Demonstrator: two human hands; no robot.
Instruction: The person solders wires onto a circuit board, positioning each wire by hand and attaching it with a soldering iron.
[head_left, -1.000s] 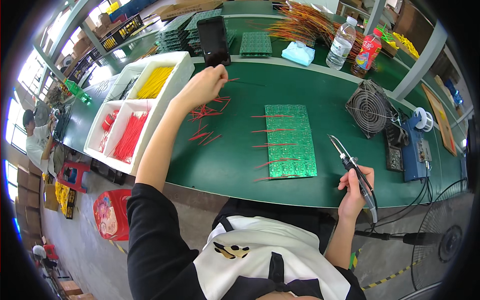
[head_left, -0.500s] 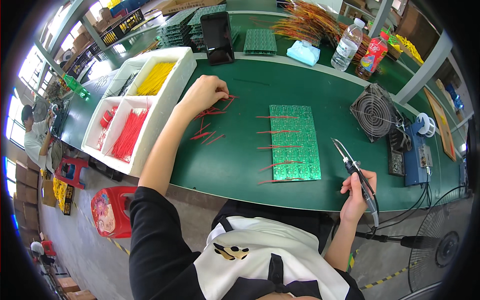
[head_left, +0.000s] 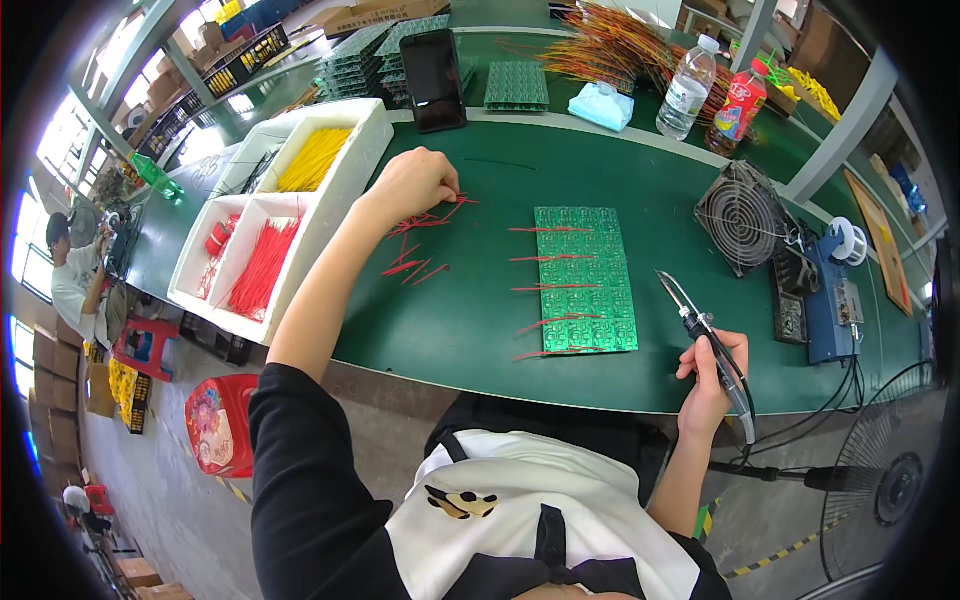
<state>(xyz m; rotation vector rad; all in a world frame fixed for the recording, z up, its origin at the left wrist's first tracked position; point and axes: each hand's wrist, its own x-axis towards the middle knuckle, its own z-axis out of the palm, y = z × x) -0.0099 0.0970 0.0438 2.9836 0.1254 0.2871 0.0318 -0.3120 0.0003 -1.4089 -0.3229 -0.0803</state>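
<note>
My left hand has its fingertips pinched together on a red wire at the edge of a small pile of loose red wires on the green bench. A few more short wires lie just nearer than that pile. In my right hand is a soldering iron with a thin guide tube along it, its tip pointing up and left, apart from the board. Between both hands lies a green circuit board panel. Several red wires lie in a column across its left edge, their left ends sticking out past it.
A white foam tray at left holds red wires and yellow wires. At the back stand a phone, stacked boards and bottles. To the right are a small fan and a blue soldering station.
The view has shifted slightly. My left hand stays at the loose wires, its fingers still pinched. The soldering iron remains in my right hand, right of the board.
</note>
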